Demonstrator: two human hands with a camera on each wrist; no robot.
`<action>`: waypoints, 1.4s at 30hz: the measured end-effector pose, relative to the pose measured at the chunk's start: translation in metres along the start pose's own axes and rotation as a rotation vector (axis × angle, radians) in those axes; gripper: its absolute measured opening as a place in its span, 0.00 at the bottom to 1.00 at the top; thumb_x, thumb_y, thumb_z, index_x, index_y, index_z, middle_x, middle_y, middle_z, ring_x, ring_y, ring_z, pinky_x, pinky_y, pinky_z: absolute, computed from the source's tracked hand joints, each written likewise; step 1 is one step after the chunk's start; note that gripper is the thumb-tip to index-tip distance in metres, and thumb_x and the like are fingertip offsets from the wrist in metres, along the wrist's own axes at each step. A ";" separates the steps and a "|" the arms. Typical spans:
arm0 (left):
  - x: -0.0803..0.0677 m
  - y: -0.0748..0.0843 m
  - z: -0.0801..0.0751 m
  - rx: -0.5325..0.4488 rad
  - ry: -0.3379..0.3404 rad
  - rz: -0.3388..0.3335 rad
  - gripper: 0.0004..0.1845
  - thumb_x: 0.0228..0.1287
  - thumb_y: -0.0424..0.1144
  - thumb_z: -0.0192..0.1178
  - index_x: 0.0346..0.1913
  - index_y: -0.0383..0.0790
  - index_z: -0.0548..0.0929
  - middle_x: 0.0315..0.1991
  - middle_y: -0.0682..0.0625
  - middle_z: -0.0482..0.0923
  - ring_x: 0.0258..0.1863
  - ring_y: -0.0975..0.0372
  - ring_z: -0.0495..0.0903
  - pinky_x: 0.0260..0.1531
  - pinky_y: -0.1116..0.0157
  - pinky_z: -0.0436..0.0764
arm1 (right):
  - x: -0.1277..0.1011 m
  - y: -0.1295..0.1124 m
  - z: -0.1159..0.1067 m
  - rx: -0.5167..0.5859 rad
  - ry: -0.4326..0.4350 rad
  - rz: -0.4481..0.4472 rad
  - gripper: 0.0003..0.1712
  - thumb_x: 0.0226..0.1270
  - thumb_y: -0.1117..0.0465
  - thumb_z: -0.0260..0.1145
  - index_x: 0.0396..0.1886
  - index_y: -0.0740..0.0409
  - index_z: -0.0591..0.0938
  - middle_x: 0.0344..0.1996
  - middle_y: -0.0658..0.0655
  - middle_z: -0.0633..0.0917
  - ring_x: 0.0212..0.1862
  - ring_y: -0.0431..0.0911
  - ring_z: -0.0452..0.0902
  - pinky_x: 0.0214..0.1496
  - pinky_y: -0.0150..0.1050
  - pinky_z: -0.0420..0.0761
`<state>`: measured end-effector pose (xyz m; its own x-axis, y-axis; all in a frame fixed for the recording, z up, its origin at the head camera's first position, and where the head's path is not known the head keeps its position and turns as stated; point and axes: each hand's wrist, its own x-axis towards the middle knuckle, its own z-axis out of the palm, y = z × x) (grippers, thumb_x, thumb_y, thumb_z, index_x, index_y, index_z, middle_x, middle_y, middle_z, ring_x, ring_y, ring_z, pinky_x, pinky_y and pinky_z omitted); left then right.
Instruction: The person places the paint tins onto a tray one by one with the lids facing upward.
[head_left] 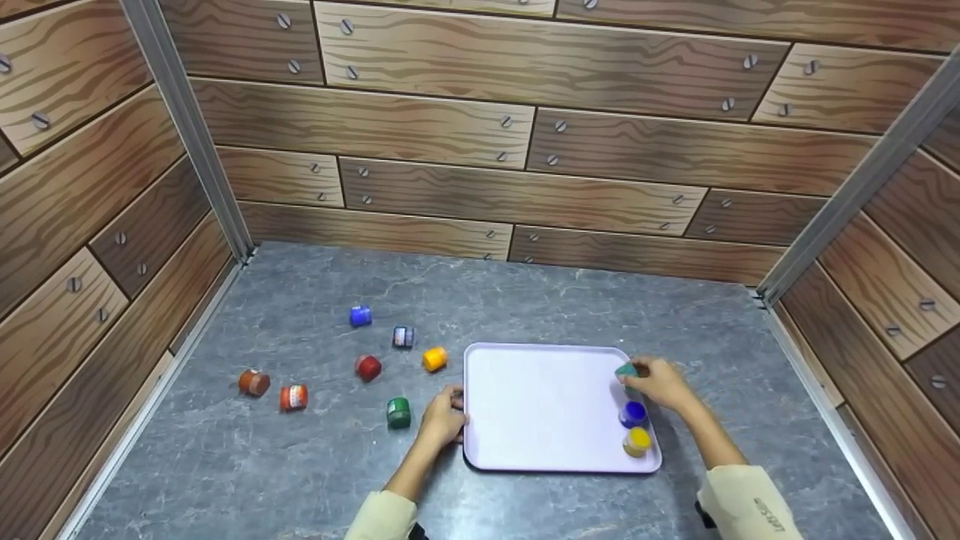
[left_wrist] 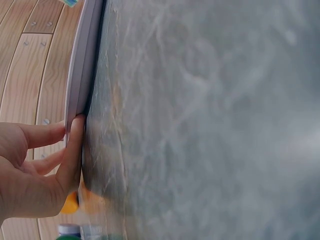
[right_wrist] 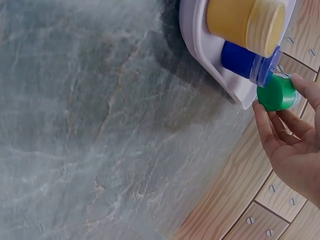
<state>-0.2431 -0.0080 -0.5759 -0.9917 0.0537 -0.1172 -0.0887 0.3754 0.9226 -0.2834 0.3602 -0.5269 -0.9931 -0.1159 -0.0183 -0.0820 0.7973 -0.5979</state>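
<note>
A lavender tray point(head_left: 540, 405) lies on the grey table. My left hand point(head_left: 444, 420) holds its left rim; in the left wrist view the thumb point(left_wrist: 75, 150) presses the tray edge point(left_wrist: 82, 60) while fingers reach over it. My right hand point(head_left: 654, 381) pinches a green jar point(head_left: 626, 370) over the tray's far right corner. The right wrist view shows that green jar point(right_wrist: 276, 93) between my fingertips point(right_wrist: 262, 125), just off the tray rim point(right_wrist: 200, 35). A blue jar point(head_left: 634, 413) and a yellow jar point(head_left: 637, 441) stand on the tray's right side.
Several small jars lie left of the tray: blue point(head_left: 360, 316), dark with a label point(head_left: 403, 337), yellow-orange point(head_left: 434, 358), red point(head_left: 368, 367), green point(head_left: 398, 412), orange-red point(head_left: 293, 397), brown point(head_left: 254, 382). Wood-patterned walls enclose the table on three sides.
</note>
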 end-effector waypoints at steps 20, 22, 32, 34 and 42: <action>0.001 0.000 0.000 -0.017 -0.004 -0.009 0.26 0.45 0.18 0.55 0.53 0.30 0.73 0.34 0.45 0.74 0.26 0.56 0.74 0.12 0.65 0.78 | -0.008 0.004 0.013 0.087 0.028 0.073 0.23 0.53 0.61 0.70 0.43 0.71 0.72 0.37 0.63 0.79 0.43 0.57 0.75 0.44 0.47 0.77; 0.001 -0.001 0.000 -0.015 -0.007 -0.011 0.26 0.45 0.18 0.55 0.53 0.30 0.72 0.34 0.45 0.74 0.26 0.56 0.74 0.12 0.65 0.78 | -0.008 0.005 0.014 0.105 0.032 0.073 0.23 0.53 0.62 0.70 0.43 0.70 0.72 0.37 0.63 0.79 0.43 0.57 0.75 0.45 0.47 0.76; 0.001 0.000 0.000 -0.022 0.000 -0.013 0.26 0.44 0.18 0.56 0.53 0.30 0.73 0.33 0.46 0.75 0.26 0.56 0.75 0.13 0.65 0.78 | -0.010 0.007 0.015 0.113 0.024 0.047 0.19 0.50 0.67 0.69 0.39 0.69 0.71 0.35 0.62 0.78 0.41 0.57 0.76 0.42 0.47 0.77; 0.001 -0.001 0.000 -0.021 0.004 -0.006 0.27 0.44 0.18 0.56 0.52 0.30 0.73 0.33 0.46 0.75 0.26 0.56 0.75 0.13 0.65 0.78 | -0.010 0.007 0.014 0.115 0.015 0.050 0.19 0.50 0.67 0.69 0.39 0.68 0.71 0.35 0.62 0.78 0.42 0.58 0.76 0.42 0.46 0.77; 0.001 -0.001 0.001 -0.015 0.004 0.000 0.26 0.44 0.19 0.56 0.52 0.31 0.73 0.33 0.46 0.76 0.26 0.57 0.75 0.12 0.66 0.78 | -0.009 0.005 0.012 0.107 -0.024 0.045 0.19 0.49 0.68 0.69 0.38 0.69 0.70 0.35 0.62 0.77 0.41 0.56 0.74 0.42 0.47 0.76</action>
<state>-0.2438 -0.0075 -0.5776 -0.9921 0.0499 -0.1155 -0.0898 0.3619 0.9279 -0.2735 0.3582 -0.5399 -0.9932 -0.0962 -0.0653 -0.0265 0.7344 -0.6782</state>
